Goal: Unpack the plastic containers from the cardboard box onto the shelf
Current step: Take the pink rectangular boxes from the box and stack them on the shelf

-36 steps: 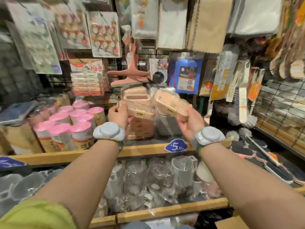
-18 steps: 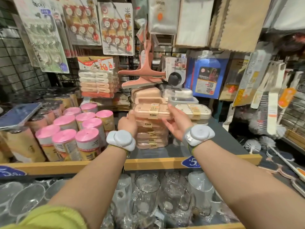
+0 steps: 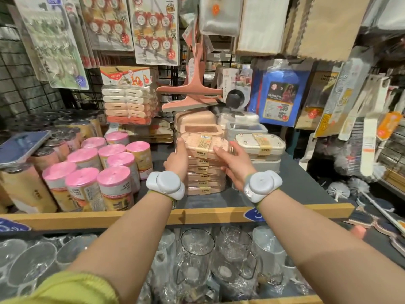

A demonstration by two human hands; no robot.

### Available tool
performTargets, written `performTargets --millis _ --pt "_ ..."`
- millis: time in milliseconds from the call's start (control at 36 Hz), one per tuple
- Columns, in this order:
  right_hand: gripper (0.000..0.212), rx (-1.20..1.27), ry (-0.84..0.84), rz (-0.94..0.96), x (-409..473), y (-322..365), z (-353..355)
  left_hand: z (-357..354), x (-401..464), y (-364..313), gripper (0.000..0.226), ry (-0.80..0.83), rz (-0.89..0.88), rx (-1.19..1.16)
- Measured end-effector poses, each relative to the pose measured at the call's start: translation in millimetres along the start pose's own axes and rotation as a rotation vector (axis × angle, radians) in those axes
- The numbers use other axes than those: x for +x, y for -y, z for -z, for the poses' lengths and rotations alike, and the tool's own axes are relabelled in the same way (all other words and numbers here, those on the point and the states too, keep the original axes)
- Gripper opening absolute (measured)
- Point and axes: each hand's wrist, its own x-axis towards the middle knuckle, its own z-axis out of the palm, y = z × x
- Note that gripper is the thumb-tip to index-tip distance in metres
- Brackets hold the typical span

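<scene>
A stack of several flat pink plastic containers point(image 3: 205, 178) with yellow label bands stands on the dark shelf point(image 3: 302, 185), behind its wooden front rail. The top pink container point(image 3: 202, 143) lies flat on the stack. My left hand point(image 3: 177, 160) grips its left end, thumb on the lid. My right hand point(image 3: 235, 163) grips its right end, fingers on the lid. Just to the right sits a shorter stack of cream containers point(image 3: 259, 144). More pink and grey containers stand behind. The cardboard box is out of view.
Pink-lidded canisters point(image 3: 109, 170) crowd the shelf's left side. A pink squeegee point(image 3: 192, 93) hangs above the stacks, with packaged goods on the grid wall. Wrapped glass cups point(image 3: 197, 260) fill the lower shelf. Brushes point(image 3: 341, 187) lie at the right.
The pink container my right hand held tilted in the air has come down flat onto the pink stack. Both hands now hold its ends, and the view has moved closer.
</scene>
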Motion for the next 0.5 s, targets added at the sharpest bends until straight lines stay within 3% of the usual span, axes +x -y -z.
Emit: performTargets --millis 250,333,500 --pt "0.089 -0.166 0.009 0.048 10 -22 7 -1 -14 -1 0.084 -0.014 -0.058 0.056" --pt "0.099 -0.262 -0.005 0.056 11 -32 6 -2 -12 1 0.081 -0.03 -0.084 0.079" --pt "0.097 -0.31 -0.1 0.066 19 -39 2 -3 -11 5 0.074 -0.07 -0.116 0.07"
